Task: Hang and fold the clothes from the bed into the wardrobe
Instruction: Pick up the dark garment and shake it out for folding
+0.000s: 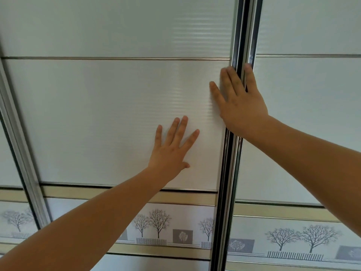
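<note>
A slanted metal upright runs down the far left of the wardrobe, whose frosted sliding door fills the middle of the view. The left hand lies flat on that panel, fingers straight and spread, holding nothing. Right of it, the right hand presses flat over the door's vertical metal frame, its straight fingers straddling the dark channel. A second frosted door stands at right. A tree-print band crosses both doors nearer below.

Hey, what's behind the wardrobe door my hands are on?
Nothing inside shows. The frosted door panel is opaque; the left hand lies flat on it, the right hand across its metal frame. Whatever is stored behind is covered.
</note>
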Demonstrator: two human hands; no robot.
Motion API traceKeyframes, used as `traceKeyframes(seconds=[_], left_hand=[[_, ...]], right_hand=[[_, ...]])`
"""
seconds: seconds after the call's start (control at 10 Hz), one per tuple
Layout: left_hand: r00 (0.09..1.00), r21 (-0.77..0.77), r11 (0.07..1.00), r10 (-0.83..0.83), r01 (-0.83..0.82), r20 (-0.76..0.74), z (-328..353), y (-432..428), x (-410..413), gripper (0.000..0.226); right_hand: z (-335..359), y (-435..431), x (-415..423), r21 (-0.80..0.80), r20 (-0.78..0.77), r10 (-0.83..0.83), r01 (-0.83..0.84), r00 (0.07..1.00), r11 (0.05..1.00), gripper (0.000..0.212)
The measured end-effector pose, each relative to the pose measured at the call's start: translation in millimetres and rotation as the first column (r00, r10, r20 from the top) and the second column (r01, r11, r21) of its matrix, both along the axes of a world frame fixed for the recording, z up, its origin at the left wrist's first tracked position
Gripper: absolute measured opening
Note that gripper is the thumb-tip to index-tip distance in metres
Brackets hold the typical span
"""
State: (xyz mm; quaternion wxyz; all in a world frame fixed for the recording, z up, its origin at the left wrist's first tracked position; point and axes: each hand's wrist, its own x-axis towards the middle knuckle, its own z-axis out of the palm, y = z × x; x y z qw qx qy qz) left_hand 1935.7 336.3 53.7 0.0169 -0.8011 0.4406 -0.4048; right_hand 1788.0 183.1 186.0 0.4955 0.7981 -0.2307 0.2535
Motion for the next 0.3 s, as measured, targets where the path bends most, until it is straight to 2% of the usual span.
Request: traceKeyframes(seconds=[0.1, 0.2, 0.3], left_hand=[[0.987, -0.059, 0.99, -0.133, 0.128, -0.09, 0.3, 22.6, 0.5, 0.085], [0.915, -0.141, 0.979, -0.188, 0.146, -0.357, -14.4, 53.1, -2.9, 0.056], [0.767, 0.017, 1.0, 0.029, -0.023, -0.641, -28.7, 83.1, 8.5, 0.044]], right_hand=[[-10.3, 8.5, -1.3, 0.157, 0.032, 0.232, -0.234, 0.972, 0.959, 0.066], [-43.6, 27.9, -5.3, 0.437, 0.109, 0.621, -0.599, 0.776, 0.671, 0.044], [-74.3, 54.1, 3.2, 0.787, 0.136, 0.603, -0.456, 0.786, 0.417, 0.041]])
